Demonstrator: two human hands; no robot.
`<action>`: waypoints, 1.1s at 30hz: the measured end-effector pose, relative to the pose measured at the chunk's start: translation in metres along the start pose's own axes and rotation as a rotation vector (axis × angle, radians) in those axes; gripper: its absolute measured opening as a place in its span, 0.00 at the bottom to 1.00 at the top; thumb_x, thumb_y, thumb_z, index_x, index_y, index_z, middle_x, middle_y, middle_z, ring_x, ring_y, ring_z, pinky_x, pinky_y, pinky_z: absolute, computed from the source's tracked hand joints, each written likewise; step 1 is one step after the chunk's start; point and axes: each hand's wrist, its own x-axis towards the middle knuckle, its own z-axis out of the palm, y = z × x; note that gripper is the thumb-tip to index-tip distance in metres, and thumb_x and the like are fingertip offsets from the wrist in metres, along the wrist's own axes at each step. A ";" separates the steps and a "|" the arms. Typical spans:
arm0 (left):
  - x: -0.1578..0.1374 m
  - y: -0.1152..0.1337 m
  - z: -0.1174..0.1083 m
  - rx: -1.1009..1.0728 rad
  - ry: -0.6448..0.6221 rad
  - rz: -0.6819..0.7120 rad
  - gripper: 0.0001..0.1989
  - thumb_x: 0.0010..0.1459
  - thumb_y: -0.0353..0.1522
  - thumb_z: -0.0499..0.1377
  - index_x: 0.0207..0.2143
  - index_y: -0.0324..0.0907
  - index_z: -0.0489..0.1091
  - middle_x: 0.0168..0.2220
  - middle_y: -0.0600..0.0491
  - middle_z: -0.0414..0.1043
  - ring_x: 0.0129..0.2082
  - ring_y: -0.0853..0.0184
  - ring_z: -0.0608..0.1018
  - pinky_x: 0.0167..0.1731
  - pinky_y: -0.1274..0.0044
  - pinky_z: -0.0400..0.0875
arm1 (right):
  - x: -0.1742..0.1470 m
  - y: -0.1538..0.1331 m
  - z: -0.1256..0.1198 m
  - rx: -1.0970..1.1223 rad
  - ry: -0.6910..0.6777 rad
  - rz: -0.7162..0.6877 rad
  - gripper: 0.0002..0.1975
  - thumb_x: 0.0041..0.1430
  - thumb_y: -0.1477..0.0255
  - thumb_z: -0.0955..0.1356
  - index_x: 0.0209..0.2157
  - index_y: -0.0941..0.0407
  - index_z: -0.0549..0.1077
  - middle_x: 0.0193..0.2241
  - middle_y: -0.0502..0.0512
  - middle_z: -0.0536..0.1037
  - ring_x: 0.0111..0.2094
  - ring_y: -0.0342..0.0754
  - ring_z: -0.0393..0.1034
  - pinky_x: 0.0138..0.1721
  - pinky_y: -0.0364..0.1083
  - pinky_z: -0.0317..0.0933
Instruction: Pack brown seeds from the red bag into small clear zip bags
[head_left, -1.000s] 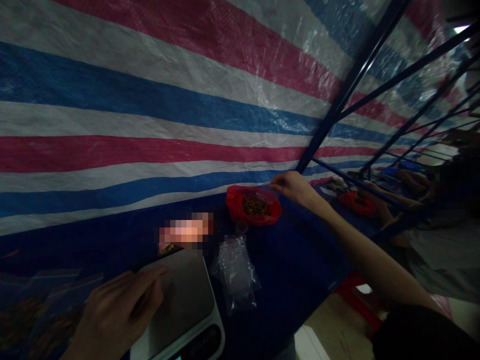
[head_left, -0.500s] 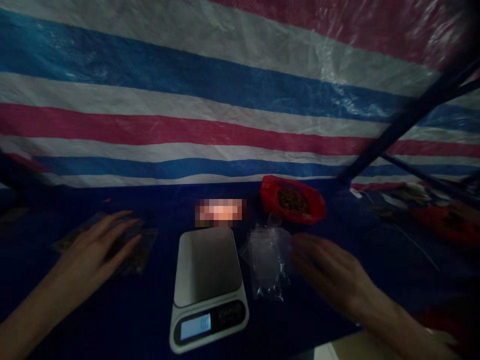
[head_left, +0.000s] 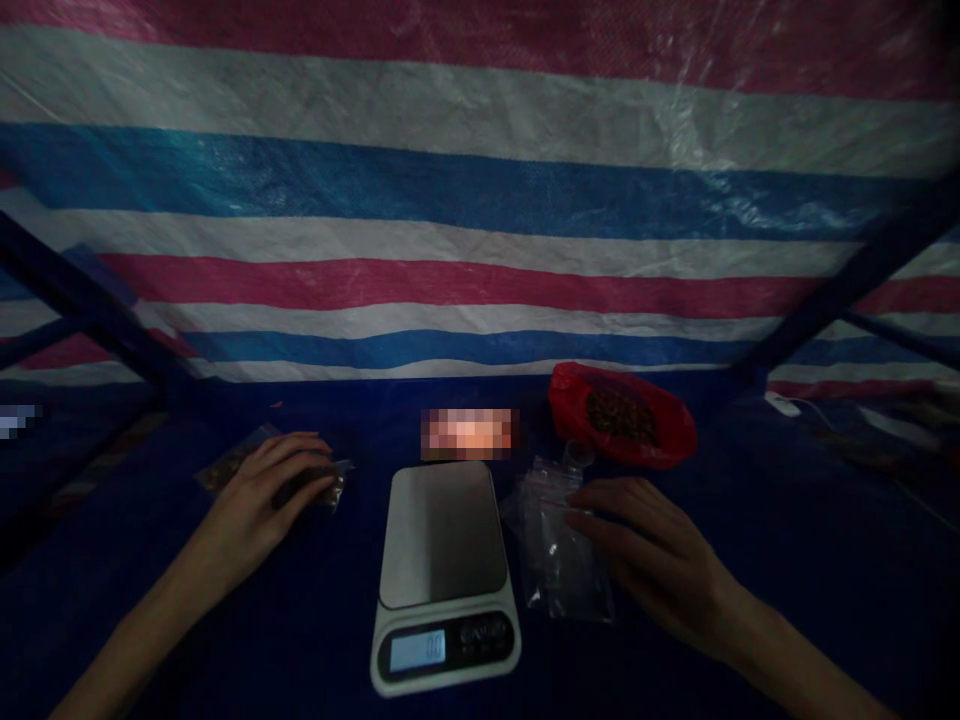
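Filled bags (head_left: 223,467) were covered by the left hand (head_left: 271,488), its fingers loosely spread. Beside the zeroed scale (head_left: 444,535), empty bags (head_left: 561,570) were touched by the right hand (head_left: 660,545), whose grip could not be told. Brown pieces (head_left: 619,418) were left unbagged in the red container (head_left: 571,398).
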 end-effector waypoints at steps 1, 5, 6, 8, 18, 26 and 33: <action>0.013 0.015 -0.008 -0.066 0.005 -0.003 0.15 0.68 0.44 0.59 0.43 0.46 0.80 0.49 0.47 0.81 0.49 0.58 0.82 0.53 0.66 0.78 | 0.015 -0.002 -0.003 0.042 0.049 0.033 0.29 0.67 0.77 0.66 0.65 0.39 0.69 0.49 0.56 0.83 0.49 0.56 0.80 0.45 0.55 0.77; 0.074 0.080 -0.036 -0.312 -0.019 0.116 0.09 0.66 0.40 0.62 0.42 0.46 0.79 0.46 0.50 0.77 0.46 0.61 0.81 0.49 0.68 0.78 | 0.099 -0.009 -0.007 0.348 0.096 0.218 0.23 0.67 0.67 0.71 0.62 0.45 0.72 0.51 0.57 0.81 0.50 0.54 0.77 0.50 0.54 0.73; 0.089 0.093 -0.039 -0.396 -0.023 0.142 0.09 0.64 0.38 0.65 0.45 0.47 0.78 0.48 0.49 0.76 0.46 0.60 0.81 0.48 0.68 0.79 | 0.122 -0.008 -0.006 0.468 0.095 0.259 0.23 0.66 0.65 0.72 0.62 0.46 0.72 0.50 0.56 0.81 0.46 0.52 0.78 0.47 0.53 0.73; 0.117 0.111 -0.040 -0.605 -0.042 0.158 0.24 0.58 0.34 0.69 0.57 0.50 0.71 0.55 0.47 0.73 0.47 0.59 0.81 0.47 0.67 0.80 | 0.162 -0.004 -0.001 0.724 0.014 0.281 0.20 0.63 0.61 0.73 0.55 0.50 0.76 0.43 0.55 0.82 0.41 0.50 0.77 0.42 0.50 0.72; 0.169 0.109 -0.014 -1.068 0.003 0.093 0.38 0.52 0.30 0.71 0.63 0.51 0.60 0.55 0.46 0.74 0.48 0.62 0.81 0.45 0.70 0.80 | 0.203 0.026 0.000 0.999 0.225 0.433 0.15 0.52 0.60 0.78 0.32 0.55 0.75 0.30 0.50 0.79 0.33 0.44 0.73 0.35 0.44 0.65; 0.170 0.115 0.002 -0.922 -0.187 0.199 0.51 0.50 0.24 0.71 0.70 0.62 0.53 0.72 0.44 0.56 0.54 0.54 0.80 0.43 0.66 0.84 | 0.194 0.039 0.010 0.984 0.139 0.543 0.24 0.52 0.57 0.79 0.46 0.53 0.73 0.34 0.51 0.81 0.32 0.45 0.74 0.34 0.46 0.67; 0.175 0.102 0.011 -1.019 -0.157 0.104 0.48 0.51 0.26 0.71 0.69 0.53 0.52 0.55 0.45 0.74 0.40 0.63 0.84 0.38 0.71 0.83 | 0.197 0.049 0.030 1.053 0.099 0.486 0.17 0.48 0.65 0.80 0.38 0.54 0.78 0.29 0.50 0.80 0.31 0.45 0.74 0.36 0.47 0.68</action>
